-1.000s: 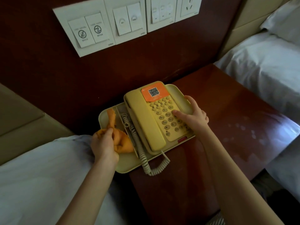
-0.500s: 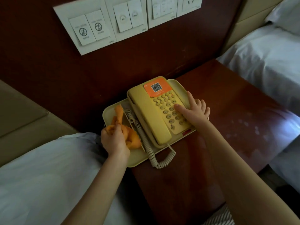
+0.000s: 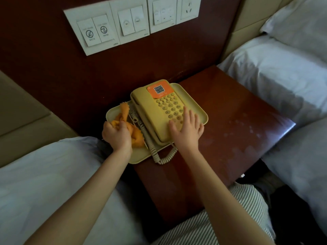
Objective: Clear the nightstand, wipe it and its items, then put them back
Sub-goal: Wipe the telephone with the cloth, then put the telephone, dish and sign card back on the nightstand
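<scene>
Phone (image 3: 159, 110) sat on tray (image 3: 198, 110) at ten o'clock on nightstand (image 3: 230, 138). Left hand (image 3: 117, 135) gripped cloth (image 3: 123, 112), apparently wiping tray; right hand (image 3: 187, 129), fingers flat, pressed on phone. Next, likely: cloth carried over phone.

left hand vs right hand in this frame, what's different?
The left hand grips the orange cloth, fingers curled; the right hand holds nothing, fingers straight and spread. The left hand is beside the telephone, over the left part of the tray; the right hand lies flat on the telephone's keypad. Both are bare and over the tray.
</scene>
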A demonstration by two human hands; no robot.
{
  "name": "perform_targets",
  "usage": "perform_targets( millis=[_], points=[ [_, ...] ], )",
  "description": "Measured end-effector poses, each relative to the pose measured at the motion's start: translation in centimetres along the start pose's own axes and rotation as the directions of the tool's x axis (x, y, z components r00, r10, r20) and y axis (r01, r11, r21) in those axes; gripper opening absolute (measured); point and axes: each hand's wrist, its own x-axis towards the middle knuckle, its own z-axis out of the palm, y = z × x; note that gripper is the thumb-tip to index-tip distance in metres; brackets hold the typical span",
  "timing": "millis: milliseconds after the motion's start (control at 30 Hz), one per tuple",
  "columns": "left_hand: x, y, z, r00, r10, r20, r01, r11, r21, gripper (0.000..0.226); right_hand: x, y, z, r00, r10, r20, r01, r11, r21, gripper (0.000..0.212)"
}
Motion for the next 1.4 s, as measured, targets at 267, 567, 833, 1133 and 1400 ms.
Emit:
perform_targets(
  millis=[267,567,833,1133,1400],
  points=[
    [-6.6,4.9,-0.5,0.945,0.269,0.188,-0.248,0.96,-0.129,0.002,-4.4,-0.7,-3.2,0.983,0.17,0.073,-0.185,0.894,0.408,0.047],
    [-18.1,7.4,2.4,0.713,0.354,0.605,-0.221,0.933,-0.286,0.005,-9.8,2.9,-10.0,0.903,0.218,0.37,-0.428,0.52,0.739,0.079],
    [-30.4,7.1,5.9,0.342,0.318,0.884,0.031,0.936,-0.349,0.01,-15.0,10.5,-17.6,0.956,0.281,0.089,-0.117,0.082,0.99,0.034],
    [-42.3,3.2,9.6,-0.039,0.043,0.998,0.275,0.961,-0.03,0.015,-22.1,18.7,-23.2,0.69,0.622,-0.37,0.154,0.374,0.915,0.013],
    [-52.6,-0.9,11.9,-0.32,-0.109,0.941,0.058,0.989,0.134,0.018,-29.9,24.3,-26.9,0.468,0.699,-0.541,0.008,0.609,0.793,0.034]
  ],
)
